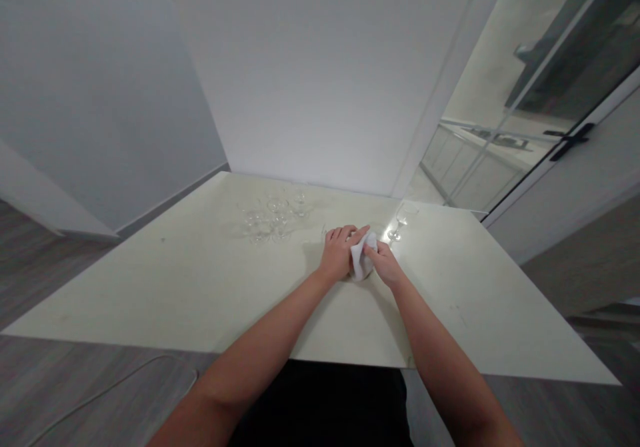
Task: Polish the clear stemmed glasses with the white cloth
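Observation:
A white cloth (pixel 359 260) is bunched between my hands above the middle of the table. My right hand (pixel 384 260) pinches it from the right, fingers closed. On the other side, my left hand (pixel 341 252) curls around a clear stemmed glass, mostly hidden by the fingers and cloth. A thin curved edge of glass (pixel 323 231) shows just left of that hand. Beyond my right hand a single stemmed glass (pixel 395 235) stands upright. Several clear stemmed glasses (pixel 277 224) are grouped to the left of my hands.
The pale table (pixel 165 287) reaches the white wall (pixel 320 100) at its far edge. A glass-paned door with a black handle (pixel 573 142) is at the right. On the floor at the lower left runs a cable (pixel 115 384).

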The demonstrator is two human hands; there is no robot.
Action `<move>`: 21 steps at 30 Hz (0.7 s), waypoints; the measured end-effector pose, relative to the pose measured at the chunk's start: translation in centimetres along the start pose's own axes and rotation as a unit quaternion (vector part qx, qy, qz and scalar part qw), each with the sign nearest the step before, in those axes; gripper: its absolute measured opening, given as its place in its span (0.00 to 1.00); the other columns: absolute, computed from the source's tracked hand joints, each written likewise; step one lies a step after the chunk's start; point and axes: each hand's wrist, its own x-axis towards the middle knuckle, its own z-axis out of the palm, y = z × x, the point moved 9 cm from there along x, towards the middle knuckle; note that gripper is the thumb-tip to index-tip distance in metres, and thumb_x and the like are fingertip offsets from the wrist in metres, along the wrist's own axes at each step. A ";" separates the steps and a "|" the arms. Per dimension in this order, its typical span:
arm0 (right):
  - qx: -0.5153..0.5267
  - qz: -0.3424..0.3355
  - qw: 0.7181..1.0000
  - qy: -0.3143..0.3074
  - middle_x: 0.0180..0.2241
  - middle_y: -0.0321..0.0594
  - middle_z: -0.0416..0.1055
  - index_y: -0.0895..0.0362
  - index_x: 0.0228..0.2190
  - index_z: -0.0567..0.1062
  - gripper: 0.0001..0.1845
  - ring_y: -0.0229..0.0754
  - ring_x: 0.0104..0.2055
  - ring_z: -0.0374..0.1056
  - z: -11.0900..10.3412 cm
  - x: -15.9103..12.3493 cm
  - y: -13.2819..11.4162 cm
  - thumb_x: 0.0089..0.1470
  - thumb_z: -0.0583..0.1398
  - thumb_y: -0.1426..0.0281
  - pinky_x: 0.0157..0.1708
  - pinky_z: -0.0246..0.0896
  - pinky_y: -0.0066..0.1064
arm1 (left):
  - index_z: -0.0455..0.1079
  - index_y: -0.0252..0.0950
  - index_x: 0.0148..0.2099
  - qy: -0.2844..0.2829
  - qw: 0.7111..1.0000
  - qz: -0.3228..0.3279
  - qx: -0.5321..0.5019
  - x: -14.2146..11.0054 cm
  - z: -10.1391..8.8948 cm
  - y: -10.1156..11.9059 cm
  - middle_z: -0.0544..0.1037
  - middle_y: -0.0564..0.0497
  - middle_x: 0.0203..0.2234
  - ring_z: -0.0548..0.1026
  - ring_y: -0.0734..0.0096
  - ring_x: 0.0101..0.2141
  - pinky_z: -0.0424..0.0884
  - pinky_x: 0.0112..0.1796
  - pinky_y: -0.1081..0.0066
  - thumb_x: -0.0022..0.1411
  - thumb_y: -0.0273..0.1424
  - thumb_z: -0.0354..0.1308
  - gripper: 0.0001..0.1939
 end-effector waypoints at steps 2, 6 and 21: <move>0.020 0.009 1.000 -0.005 0.28 0.34 0.73 0.59 0.31 0.77 0.16 0.36 0.29 0.64 0.1 0.0 0.2 0.47 0.63 0.58 0.30 0.58 0.26 | 0.57 0.46 0.63 0.002 1.000 -0.004 -0.002 0.0 0.0 -0.1 0.67 0.45 0.48 0.65 0.57 0.46 0.54 0.48 0.59 0.60 0.30 0.54 0.29; 0.037 0.019 0.999 0.009 0.31 0.35 0.74 0.58 0.35 0.76 0.17 0.37 0.32 0.65 0.1 0.0 0.5 0.47 0.64 0.58 0.33 0.60 0.27 | 0.56 0.45 0.64 0.001 1.000 -0.011 0.001 0.0 0.0 -0.3 0.67 0.45 0.49 0.64 0.58 0.46 0.54 0.48 0.59 0.60 0.29 0.53 0.29; -0.084 0.042 0.996 0.002 0.27 0.38 0.72 0.60 0.29 0.75 0.24 0.39 0.29 0.64 -0.6 0.4 0.3 0.50 0.57 0.51 0.30 0.57 0.28 | 0.57 0.45 0.62 -0.013 0.998 -0.030 0.045 0.2 -0.3 -0.4 0.66 0.46 0.49 0.64 0.59 0.46 0.54 0.46 0.60 0.58 0.24 0.53 0.30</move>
